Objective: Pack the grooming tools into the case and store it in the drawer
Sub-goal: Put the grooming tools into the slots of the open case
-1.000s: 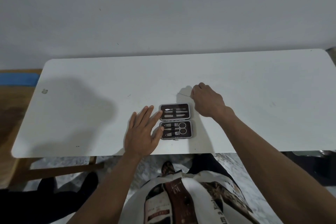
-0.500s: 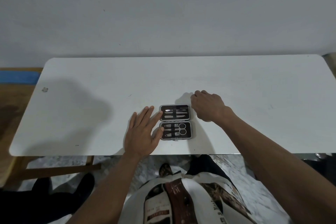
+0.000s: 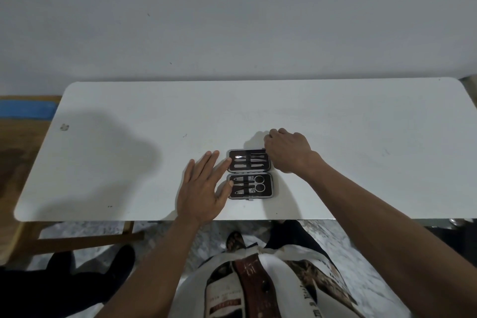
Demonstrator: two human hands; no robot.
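Note:
A small grey-edged grooming case (image 3: 249, 173) lies flat and spread open near the front of the white table (image 3: 129, 157). Its far half holds several slim metal tools (image 3: 249, 160). Its near half holds scissors (image 3: 255, 183) and other small tools. My left hand (image 3: 204, 188) rests flat on the table, fingers spread, with fingertip and thumb touching the case's left edge. My right hand (image 3: 286, 152) is curled at the far right corner of the case, fingers bent down onto it. No drawer is in view.
A wall stands right behind the table. To the left are a wooden surface (image 3: 15, 152) with a blue strip (image 3: 25, 108). Below the front edge I see a wooden table frame (image 3: 85, 240), a marble floor and my legs.
My right hand has drawn back from the table beyond the case to the case's far right corner. My left hand has stayed put. The view has shifted slightly.

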